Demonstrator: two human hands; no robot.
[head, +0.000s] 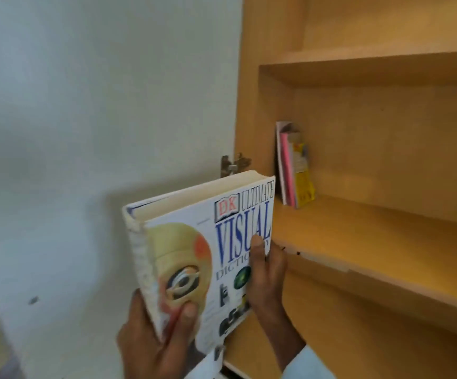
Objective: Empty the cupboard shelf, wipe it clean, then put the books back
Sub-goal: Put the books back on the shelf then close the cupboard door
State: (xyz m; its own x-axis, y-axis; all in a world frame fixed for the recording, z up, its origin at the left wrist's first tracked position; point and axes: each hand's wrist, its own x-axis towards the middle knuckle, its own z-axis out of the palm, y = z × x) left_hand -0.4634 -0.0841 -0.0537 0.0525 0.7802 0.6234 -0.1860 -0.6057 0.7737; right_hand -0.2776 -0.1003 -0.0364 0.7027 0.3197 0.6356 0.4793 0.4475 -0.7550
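I hold a thick white hardback, the Ultimate Visual Dictionary [194,242], in both hands in front of the cupboard's left edge. My left hand [153,337] grips its lower spine corner with the thumb on the cover. My right hand [268,280] grips the right edge, thumb across the blue title. The wooden shelf [372,242] lies just to the right of the book. Against the shelf's left wall stand a few thin books [294,170], pink and yellow among them.
A white wall [98,119] fills the left half of the view. A metal hinge [234,164] sits on the cupboard's left frame above the book. Another wooden shelf [386,67] spans the cupboard higher up, and a lower compartment [358,337] opens beneath.
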